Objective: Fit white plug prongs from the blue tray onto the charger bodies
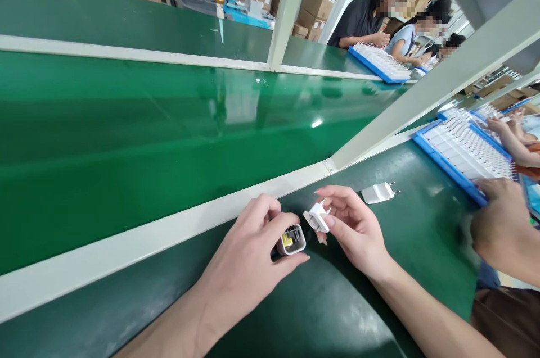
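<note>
Left hand point(248, 251) pinched the open charger shell point(291, 240), mouth facing right; right hand point(354, 229) held the plug cap point(316, 217) just beside it, prongs pointing away, near the bench's white rail point(169, 229).

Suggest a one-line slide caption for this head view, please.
Left hand holds an open charger body, right hand its plug cap, beside a green conveyor.

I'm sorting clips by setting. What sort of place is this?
Most likely a factory assembly line: a long green conveyor belt, a blue tray of white parts, and the left hand holding an open charger shell.
</note>
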Action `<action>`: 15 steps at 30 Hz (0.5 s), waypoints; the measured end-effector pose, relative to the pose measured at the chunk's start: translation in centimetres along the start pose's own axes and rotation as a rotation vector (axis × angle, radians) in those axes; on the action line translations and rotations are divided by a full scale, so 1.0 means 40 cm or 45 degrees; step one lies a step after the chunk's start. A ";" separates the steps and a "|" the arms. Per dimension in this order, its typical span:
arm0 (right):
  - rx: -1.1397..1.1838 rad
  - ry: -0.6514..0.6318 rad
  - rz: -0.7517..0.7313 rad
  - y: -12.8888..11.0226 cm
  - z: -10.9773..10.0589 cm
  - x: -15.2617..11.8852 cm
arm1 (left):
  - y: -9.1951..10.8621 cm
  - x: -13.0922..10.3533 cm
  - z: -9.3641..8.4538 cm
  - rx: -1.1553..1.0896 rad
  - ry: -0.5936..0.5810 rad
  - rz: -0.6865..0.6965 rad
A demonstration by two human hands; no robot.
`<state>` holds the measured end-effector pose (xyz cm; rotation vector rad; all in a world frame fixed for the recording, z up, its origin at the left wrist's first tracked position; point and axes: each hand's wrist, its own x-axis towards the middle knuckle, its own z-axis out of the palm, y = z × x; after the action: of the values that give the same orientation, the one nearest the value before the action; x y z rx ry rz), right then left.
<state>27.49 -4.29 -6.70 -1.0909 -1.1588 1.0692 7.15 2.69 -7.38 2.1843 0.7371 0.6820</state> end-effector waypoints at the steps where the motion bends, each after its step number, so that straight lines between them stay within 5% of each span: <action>1: -0.006 0.002 -0.006 -0.002 0.001 0.001 | 0.001 0.001 -0.002 -0.017 -0.013 -0.001; 11: -0.080 -0.019 -0.042 -0.010 0.004 -0.005 | 0.008 0.004 -0.018 0.001 -0.188 0.128; 15: -0.084 -0.071 -0.021 -0.027 0.004 -0.015 | 0.014 0.010 -0.030 -0.087 -0.315 -0.024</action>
<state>27.33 -5.01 -5.69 -1.1073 -1.2531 1.0609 6.81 3.17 -6.15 2.1473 0.5958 0.4112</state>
